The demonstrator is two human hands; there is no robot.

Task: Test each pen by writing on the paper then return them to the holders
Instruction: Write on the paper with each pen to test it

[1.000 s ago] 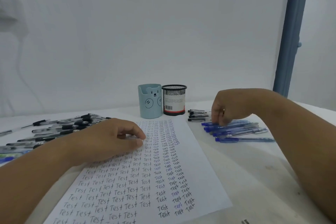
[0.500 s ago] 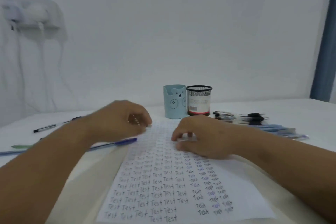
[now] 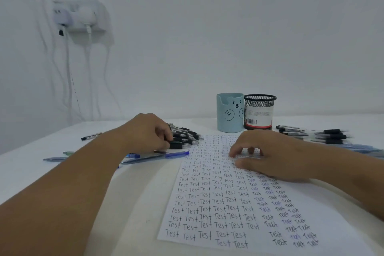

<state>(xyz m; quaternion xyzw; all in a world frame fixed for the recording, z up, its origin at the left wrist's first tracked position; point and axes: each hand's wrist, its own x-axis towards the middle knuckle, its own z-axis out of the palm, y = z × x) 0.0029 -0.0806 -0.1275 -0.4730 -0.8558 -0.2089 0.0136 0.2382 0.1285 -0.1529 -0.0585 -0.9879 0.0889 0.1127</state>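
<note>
left hand point(image 3: 145, 131) touching black pens point(image 3: 185, 134), right hand point(image 3: 270, 156) resting on paper point(image 3: 228, 203)

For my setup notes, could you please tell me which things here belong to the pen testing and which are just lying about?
Job:
paper
black pens
blue pens
bear holder
mesh holder
left hand
right hand

Lying about:
wall socket
cables

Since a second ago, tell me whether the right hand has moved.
Yes. The right hand has come leftward off the blue pens right of the mesh holder and rests on the paper, in front of the holders.
</note>
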